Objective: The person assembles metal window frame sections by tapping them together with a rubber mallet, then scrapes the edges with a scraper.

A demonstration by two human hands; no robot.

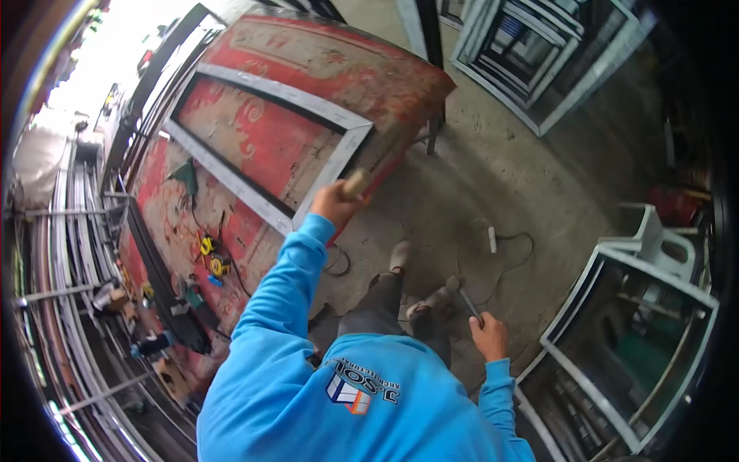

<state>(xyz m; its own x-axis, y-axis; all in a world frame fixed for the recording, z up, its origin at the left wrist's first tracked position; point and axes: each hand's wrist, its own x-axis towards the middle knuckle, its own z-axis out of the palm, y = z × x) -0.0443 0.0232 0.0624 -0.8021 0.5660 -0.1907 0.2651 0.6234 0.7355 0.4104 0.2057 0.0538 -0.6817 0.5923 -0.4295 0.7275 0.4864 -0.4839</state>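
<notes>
Head camera looked down on a person in a blue long-sleeved shirt standing at the near corner of a worn red table [323, 54]. The left hand [336, 205] was clenched round the pale wooden handle of a tool [358, 182], raised just beside the near corner of a grey window frame [269, 88] that lay flat on the tabletop. The frame was a plain rectangle of light metal bars with mitred corners and no glass, so the red top showed through it. The right hand [489, 336] hung low by the hip, fingers closed on a thin dark rod [468, 302] pointing up and away. Bare concrete floor [493, 177] lay open to the right of the table, crossed by a loose cable [508, 246]. Further right it was bounded by leaning white frames [539, 54] at the top and a glazed frame [639, 339] near the right hand. The tool's head was smeared by motion and could not be made out. Small items, among them yellow tape measures [208, 246], lay on the table's left part.
</notes>
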